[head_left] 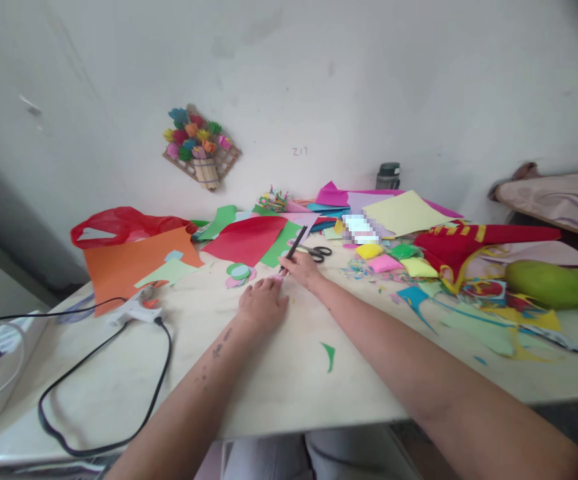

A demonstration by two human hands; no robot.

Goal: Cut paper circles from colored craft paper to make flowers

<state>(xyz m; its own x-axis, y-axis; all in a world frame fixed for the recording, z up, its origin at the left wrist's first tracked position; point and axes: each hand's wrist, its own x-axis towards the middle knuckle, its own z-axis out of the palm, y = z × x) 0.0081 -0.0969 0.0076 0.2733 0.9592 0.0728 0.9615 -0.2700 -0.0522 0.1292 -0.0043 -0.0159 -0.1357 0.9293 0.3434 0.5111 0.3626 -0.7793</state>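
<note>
My right hand [301, 269] is closed around a black pencil [296, 241], its tip pointing down at a small pink paper piece [277, 277]. Flat on the table, my left hand [263, 300] rests with its fingertips at the edge of that pink piece, which they partly cover. Just left of the fingers lies a little pile of green, pink and pale blue paper circles [240, 272]. A pair of black-handled scissors [319, 253] lies beyond my right hand, beside a green sheet [283, 245] and a red sheet [249, 239].
A white glue gun [136, 308] with a looping black cord lies at the left, near orange paper [133, 263] and a power strip [6, 360]. Paper scraps [413, 300], colored packets [383, 263] and a red cloth [461, 248] cover the right. A dark bottle [388, 176] stands behind.
</note>
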